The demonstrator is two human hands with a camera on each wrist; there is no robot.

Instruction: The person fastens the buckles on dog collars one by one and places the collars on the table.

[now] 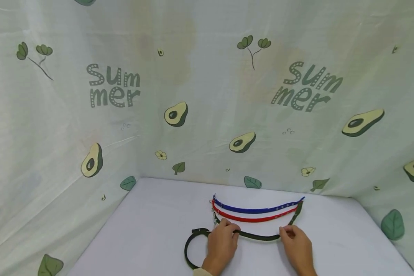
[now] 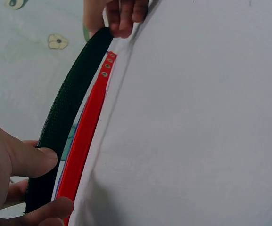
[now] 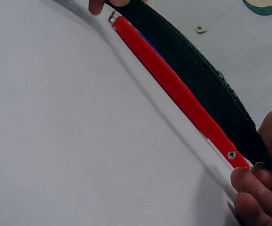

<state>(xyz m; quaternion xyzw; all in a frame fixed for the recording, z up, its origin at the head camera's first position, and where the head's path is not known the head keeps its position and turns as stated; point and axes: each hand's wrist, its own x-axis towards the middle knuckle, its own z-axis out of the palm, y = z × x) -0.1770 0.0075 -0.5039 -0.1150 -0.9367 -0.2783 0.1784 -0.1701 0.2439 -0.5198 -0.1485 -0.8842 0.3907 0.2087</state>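
Note:
My left hand (image 1: 222, 243) pinches one end of a dark green collar (image 1: 258, 237) near its buckle. At the other end, the right hand (image 1: 298, 247) grips the strap between thumb and fingers, and the free tip sticks up past it. Between the hands the strap hangs in a shallow curve, its woven webbing showing in the left wrist view. Just beyond it lie a red collar (image 1: 252, 220) and a blue collar (image 1: 255, 211), side by side on the table. Metal eyelets line the red strap's right end.
Another dark strap (image 1: 186, 249) lies curled in a loop left of my left hand, partly behind the wrist. A white-covered table (image 1: 141, 230) holds everything. Behind it and at both sides hangs a pale curtain (image 1: 207, 76) printed with avocados and leaves.

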